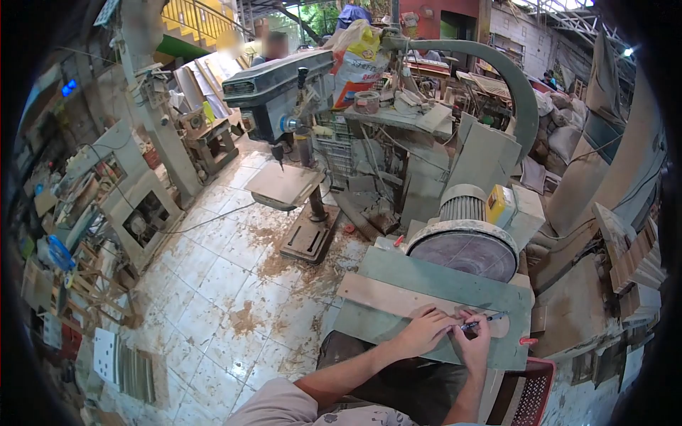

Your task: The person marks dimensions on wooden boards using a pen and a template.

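pale green table (pixel 398 273), red basket (pixel 533 394)

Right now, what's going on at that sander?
A person is at the green table of a disc sander. The left hand presses a wooden strip flat on it; the right hand holds a pen to the strip near its rounded end. The sanding disc stands just behind; a drill press is farther back.
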Demonstrator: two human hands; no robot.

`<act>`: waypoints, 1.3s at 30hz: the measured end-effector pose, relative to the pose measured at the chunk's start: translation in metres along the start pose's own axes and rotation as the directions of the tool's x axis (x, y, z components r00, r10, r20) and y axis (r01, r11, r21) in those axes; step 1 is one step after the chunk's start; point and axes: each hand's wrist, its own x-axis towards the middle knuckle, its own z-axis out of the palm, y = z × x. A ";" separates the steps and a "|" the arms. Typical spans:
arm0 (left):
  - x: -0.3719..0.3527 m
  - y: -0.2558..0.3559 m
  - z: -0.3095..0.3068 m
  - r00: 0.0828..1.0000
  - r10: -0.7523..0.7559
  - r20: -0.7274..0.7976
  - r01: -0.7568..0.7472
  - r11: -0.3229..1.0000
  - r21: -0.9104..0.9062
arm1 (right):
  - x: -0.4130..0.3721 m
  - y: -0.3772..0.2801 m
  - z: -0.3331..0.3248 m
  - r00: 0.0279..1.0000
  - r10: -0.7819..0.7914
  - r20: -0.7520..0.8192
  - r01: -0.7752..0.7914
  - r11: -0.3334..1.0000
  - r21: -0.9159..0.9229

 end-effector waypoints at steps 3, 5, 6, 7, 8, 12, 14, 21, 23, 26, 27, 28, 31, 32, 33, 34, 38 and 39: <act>-0.001 -0.002 0.003 1.000 0.001 -0.002 -0.001 1.000 0.005 | 0.000 -0.006 0.001 1.000 -0.003 -0.001 0.003 1.000 0.017; 0.000 -0.001 0.000 1.000 0.002 -0.002 -0.002 1.000 0.011 | 0.000 -0.015 0.002 0.999 0.035 0.006 -0.035 0.994 0.105; 0.000 0.000 -0.001 1.000 -0.008 0.015 0.008 1.000 -0.001 | 0.000 -0.016 0.003 0.999 0.032 0.009 -0.033 0.994 0.108; 0.001 0.002 -0.003 0.999 -0.017 0.032 0.018 1.000 -0.012 | 0.000 -0.016 0.003 0.999 0.035 0.005 -0.035 0.994 0.102; 0.001 0.003 -0.004 0.999 -0.019 0.030 0.020 1.000 -0.008 | 0.000 -0.016 0.003 0.999 0.037 0.001 -0.037 0.995 0.096; 0.001 0.005 -0.004 0.999 -0.022 0.027 0.023 0.999 -0.027 | 0.000 -0.017 0.003 0.999 0.042 0.009 -0.042 0.995 0.090; 0.002 0.006 -0.004 1.000 -0.023 0.018 0.023 0.999 -0.026 | 0.000 -0.014 0.003 1.000 0.028 0.012 -0.029 0.998 0.055; 0.001 0.004 -0.001 1.000 -0.015 -0.020 0.014 1.000 -0.019 | -0.001 -0.006 0.002 1.000 0.020 0.016 -0.021 0.997 0.076; 0.000 0.003 0.001 0.999 -0.010 -0.031 0.010 1.000 -0.014 | -0.001 -0.006 0.002 0.999 0.040 0.007 -0.040 0.998 0.041; 0.000 0.002 0.002 0.999 -0.007 -0.032 0.007 1.000 0.003 | -0.002 -0.011 0.002 0.996 0.089 0.017 -0.090 0.994 0.061; 0.000 0.002 0.002 1.000 -0.004 -0.024 0.004 1.000 -0.009 | -0.002 -0.010 0.003 0.996 0.087 0.021 -0.088 0.994 0.062; 0.000 0.002 0.001 1.000 0.000 -0.016 0.000 1.000 -0.021 | -0.002 -0.010 0.002 0.997 0.075 0.028 -0.076 0.996 0.043; 0.000 0.000 0.003 1.000 0.007 0.002 -0.007 1.000 0.005 | -0.001 -0.011 0.002 0.997 0.055 0.051 -0.056 0.998 0.035; 0.000 0.000 0.003 1.000 0.006 0.001 -0.006 1.000 0.006 | -0.001 -0.011 0.002 0.997 0.049 0.066 -0.052 0.998 0.046; 0.000 0.000 0.003 1.000 0.001 0.015 -0.001 1.000 0.008 | -0.001 -0.008 0.001 0.997 0.048 0.067 -0.052 0.998 0.046; 0.000 0.000 0.002 1.000 -0.004 0.030 0.004 1.000 0.010 | 0.000 -0.004 0.000 0.997 0.030 0.072 -0.030 1.000 -0.001; -0.001 -0.001 0.005 1.000 0.000 0.007 0.000 1.000 0.026 | -0.001 -0.007 0.001 0.997 0.042 0.071 -0.039 0.998 -0.050; -0.001 -0.002 0.005 1.000 0.000 0.005 0.000 1.000 0.023 | -0.001 -0.013 0.002 0.997 0.042 0.072 -0.038 0.998 -0.050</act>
